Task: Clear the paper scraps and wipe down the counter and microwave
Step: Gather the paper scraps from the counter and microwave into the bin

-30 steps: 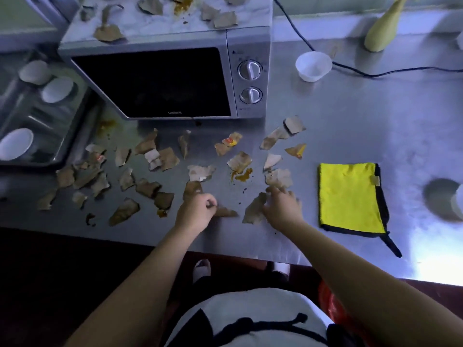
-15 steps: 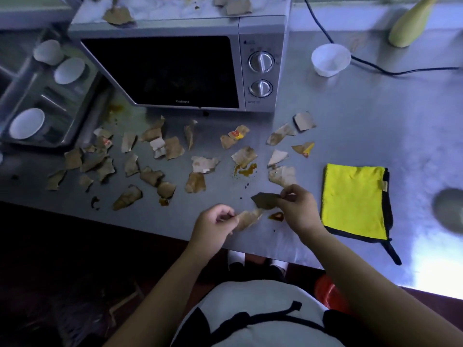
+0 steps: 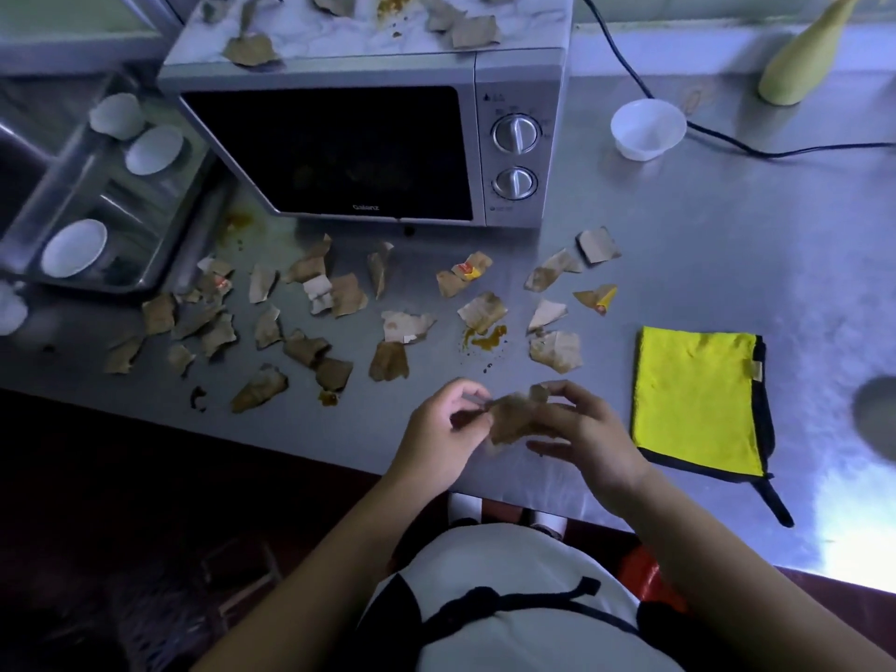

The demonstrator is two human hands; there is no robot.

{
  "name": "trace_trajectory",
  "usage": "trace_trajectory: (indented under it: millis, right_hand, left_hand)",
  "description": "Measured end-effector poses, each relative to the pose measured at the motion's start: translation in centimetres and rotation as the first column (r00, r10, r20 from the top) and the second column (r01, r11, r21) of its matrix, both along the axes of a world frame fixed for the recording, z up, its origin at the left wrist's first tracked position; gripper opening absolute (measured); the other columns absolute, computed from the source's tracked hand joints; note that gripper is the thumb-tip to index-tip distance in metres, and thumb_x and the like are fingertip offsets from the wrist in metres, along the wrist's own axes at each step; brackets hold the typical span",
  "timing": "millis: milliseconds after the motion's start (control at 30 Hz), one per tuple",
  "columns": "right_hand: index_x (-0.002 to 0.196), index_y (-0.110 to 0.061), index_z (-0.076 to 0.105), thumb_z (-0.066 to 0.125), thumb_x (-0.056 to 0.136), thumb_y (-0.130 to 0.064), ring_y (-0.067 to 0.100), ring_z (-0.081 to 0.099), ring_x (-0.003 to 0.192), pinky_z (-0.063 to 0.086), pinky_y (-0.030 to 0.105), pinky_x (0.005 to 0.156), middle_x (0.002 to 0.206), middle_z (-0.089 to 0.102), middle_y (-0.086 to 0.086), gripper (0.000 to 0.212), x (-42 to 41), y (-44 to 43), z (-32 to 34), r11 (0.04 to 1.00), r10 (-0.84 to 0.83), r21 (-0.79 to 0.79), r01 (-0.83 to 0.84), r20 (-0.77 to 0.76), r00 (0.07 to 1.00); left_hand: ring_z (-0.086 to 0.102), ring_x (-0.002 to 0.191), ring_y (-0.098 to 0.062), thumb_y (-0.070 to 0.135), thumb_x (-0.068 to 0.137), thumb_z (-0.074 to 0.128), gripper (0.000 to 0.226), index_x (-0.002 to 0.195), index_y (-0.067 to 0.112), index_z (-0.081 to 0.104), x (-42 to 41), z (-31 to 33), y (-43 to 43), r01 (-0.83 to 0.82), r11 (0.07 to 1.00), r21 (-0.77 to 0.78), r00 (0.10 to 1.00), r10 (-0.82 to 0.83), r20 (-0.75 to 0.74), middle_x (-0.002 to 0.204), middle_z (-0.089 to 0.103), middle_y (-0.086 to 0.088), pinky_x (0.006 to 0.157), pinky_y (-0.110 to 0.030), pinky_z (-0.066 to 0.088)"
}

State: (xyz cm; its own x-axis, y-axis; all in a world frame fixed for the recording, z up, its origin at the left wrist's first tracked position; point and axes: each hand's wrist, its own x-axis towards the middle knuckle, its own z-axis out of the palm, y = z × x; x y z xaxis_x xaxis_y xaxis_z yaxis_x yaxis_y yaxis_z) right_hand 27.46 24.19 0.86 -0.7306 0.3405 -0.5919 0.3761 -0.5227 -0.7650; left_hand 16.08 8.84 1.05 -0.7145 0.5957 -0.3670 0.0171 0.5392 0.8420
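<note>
Both hands meet just over the bench's point(image 3: 679, 264) front edge, left hand point(image 3: 443, 429) and right hand point(image 3: 589, 436), each grip pinched on the same wad of brown scraps point(image 3: 514, 414). More loose scraps point(image 3: 346, 295) litter the bench before the microwave point(image 3: 519, 75) and its top. The yellow cloth point(image 3: 698, 400) lies flat to the right.

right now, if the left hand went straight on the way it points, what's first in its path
The left hand points right: first the paper scraps it pinches, then probably the right hand holding their other side.
</note>
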Motion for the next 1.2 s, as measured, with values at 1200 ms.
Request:
trace_trajectory:
  millis: [1200]
  right_hand:
    - [0.09,0.003,0.068,0.071,0.082,0.004,0.03,0.068,0.084,0.053,0.039,0.085,0.091,0.072,0.021,0.009,-10.8,-22.7,0.0,0.854,-0.498,0.153,0.497,-0.034,0.866]
  left_hand:
    - [0.066,0.087,-0.019,0.01,0.09,0.062,0.016,0.092,0.021,0.072,-23.6,-3.2,-14.9,0.307,0.936,-0.17,0.907,-0.342,-0.246,0.088,0.07,0.002,0.079,-0.036,0.055]
